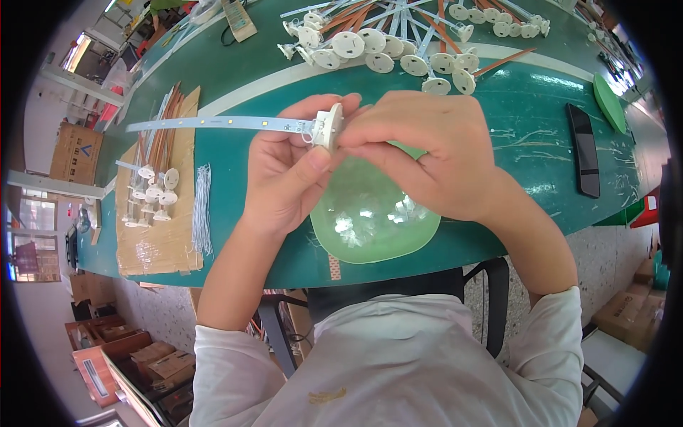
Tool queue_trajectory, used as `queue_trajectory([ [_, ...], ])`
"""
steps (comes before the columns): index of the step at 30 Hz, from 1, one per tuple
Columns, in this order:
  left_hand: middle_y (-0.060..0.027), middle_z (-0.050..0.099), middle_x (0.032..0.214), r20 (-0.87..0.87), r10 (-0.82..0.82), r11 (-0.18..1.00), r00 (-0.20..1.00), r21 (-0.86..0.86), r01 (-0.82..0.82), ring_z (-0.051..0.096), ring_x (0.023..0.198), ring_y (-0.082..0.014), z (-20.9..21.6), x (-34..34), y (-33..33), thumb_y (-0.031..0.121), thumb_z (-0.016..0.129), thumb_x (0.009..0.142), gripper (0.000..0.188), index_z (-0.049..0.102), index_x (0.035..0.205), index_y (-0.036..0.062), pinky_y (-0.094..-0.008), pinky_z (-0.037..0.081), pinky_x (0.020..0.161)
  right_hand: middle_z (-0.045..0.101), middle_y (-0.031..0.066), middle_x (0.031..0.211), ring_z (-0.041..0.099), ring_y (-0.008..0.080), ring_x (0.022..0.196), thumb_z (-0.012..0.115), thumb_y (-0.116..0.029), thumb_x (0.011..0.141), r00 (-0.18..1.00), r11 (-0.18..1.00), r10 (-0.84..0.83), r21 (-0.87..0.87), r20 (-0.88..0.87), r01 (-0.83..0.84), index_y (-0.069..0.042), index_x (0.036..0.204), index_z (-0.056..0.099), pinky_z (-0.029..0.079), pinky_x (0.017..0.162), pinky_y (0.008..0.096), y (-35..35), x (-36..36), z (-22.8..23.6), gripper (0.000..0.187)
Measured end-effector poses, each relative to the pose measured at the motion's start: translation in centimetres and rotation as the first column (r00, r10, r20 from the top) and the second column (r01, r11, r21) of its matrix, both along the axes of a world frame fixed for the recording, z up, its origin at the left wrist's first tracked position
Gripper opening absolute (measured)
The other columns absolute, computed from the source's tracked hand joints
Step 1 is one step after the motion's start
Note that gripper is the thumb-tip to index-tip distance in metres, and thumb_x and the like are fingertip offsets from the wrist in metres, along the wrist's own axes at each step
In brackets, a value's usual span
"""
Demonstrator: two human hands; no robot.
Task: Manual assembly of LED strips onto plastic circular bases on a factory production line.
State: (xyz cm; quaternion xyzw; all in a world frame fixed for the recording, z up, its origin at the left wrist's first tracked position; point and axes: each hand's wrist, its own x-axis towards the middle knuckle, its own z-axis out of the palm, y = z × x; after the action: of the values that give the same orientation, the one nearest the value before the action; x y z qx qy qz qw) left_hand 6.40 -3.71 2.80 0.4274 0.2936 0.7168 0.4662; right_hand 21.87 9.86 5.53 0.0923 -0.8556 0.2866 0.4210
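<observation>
My left hand grips a white round base between thumb and fingers, its disc face turned to the right. From the base a narrow white LED strip juts out to the left, with small yellowish chips along it and a thin white wire looped at the joint. My right hand is closed in a pinch right against the disc's face; whatever its fingertips hold is hidden. Under both hands rests a light green bowl with shiny, small clear-looking contents that I cannot make out.
Similar LED strips with round white bases lie heaped at the far side. More lie on a cardboard sheet at left, beside a bundle of white wires. A black phone and a green lid-like piece are at right.
</observation>
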Motion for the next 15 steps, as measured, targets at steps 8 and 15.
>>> queue_trajectory([
  [8,-0.0227,0.052,0.138,0.072,-0.001,0.999,0.997,0.042,-0.002,0.048,0.131,-0.0404,-0.2,0.5,0.3,0.007,0.069,0.089,0.051,0.049,0.135,0.0003,-0.0513,0.038,0.112,0.069,0.0090,0.076,0.065,0.0224,0.061,0.074,0.003,0.070,0.978,0.996,-0.076,0.021,-0.194,0.082,-0.002,0.085,0.070,0.049,0.053,0.0279,-0.6,-0.6,-0.8,0.016],
  [15,-0.0224,0.051,0.139,0.062,0.044,0.998,0.997,0.033,-0.046,0.048,0.131,-0.0409,-0.2,1.0,0.0,0.003,0.069,0.088,0.049,0.050,0.133,0.0018,-0.0514,0.043,0.108,0.066,0.0090,0.073,0.062,0.0231,0.057,0.073,0.005,0.068,0.959,0.990,-0.128,0.020,-0.252,0.138,-0.002,0.081,0.066,0.048,0.050,0.0290,-1.5,-0.7,-1.0,0.016],
])
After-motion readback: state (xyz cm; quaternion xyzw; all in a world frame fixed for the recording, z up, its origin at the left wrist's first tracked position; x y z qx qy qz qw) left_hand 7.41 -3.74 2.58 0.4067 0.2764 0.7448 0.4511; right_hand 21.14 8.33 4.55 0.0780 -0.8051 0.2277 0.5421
